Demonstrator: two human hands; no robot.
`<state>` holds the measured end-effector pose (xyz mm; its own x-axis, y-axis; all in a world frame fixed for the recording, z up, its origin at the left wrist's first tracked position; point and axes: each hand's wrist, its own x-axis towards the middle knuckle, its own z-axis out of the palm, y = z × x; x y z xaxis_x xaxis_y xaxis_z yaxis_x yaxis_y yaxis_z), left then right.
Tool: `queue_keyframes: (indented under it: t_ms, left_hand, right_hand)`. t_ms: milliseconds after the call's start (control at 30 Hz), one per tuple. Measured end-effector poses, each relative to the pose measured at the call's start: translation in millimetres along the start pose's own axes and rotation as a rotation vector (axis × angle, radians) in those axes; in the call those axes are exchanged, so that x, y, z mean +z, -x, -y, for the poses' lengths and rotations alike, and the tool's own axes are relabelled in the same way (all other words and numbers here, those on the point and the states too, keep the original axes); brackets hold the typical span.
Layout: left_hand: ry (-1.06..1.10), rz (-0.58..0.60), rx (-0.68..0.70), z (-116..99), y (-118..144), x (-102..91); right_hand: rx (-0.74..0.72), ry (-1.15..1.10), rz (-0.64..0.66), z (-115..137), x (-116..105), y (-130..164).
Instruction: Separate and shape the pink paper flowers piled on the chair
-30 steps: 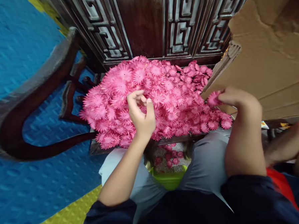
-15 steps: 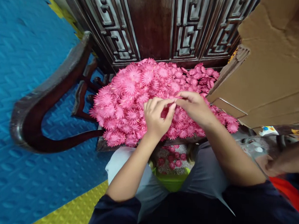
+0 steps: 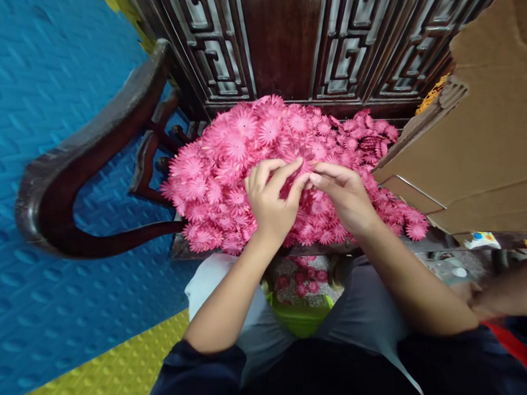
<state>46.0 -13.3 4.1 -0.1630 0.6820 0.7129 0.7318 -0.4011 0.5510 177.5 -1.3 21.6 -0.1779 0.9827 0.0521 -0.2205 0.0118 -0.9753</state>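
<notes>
A big heap of pink artificial flower heads (image 3: 220, 183) covers the dark wooden bench seat in front of me. Over the middle of the heap, my left hand (image 3: 275, 192) and my right hand (image 3: 345, 196) meet at the fingertips. Between them is one pink flower head (image 3: 304, 159), its darker petals fanning out above the fingers. My left thumb and forefinger pinch it from the left. My right thumb and forefinger close on its right side. The fingers partly hide the flower's lower part.
A curved wooden armrest (image 3: 85, 147) stands at the left, by blue floor matting (image 3: 33, 120). Carved panels (image 3: 280, 39) rise behind the heap, and cardboard (image 3: 505, 133) leans at the right. Below are a green container (image 3: 301, 318) and fallen flowers. Another person's forearm (image 3: 510, 287) reaches in at right.
A darker pink flower head now shows between my fingertips, where it was hardly visible before. My hands stay together over the heap. The view has shifted slightly.
</notes>
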Motion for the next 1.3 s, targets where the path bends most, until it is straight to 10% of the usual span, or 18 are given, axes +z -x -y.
queue_keyframes:
  t_ms: [300,733,1300]
  left_hand:
    - [0.054,-0.02,-0.059,-2.4,3.5,2.8]
    - [0.058,-0.065,0.115,1.1,2.3,3.7]
    - [-0.004,0.017,0.084,0.4,5.0,5.5]
  right_hand:
    - [-0.208,0.209,-0.111,-10.7,13.7,5.8]
    - [0.106,-0.328,-0.012,-14.3,3.6,-4.3]
    - [-0.093,-0.031,-0.239,-15.1,5.3,-4.9]
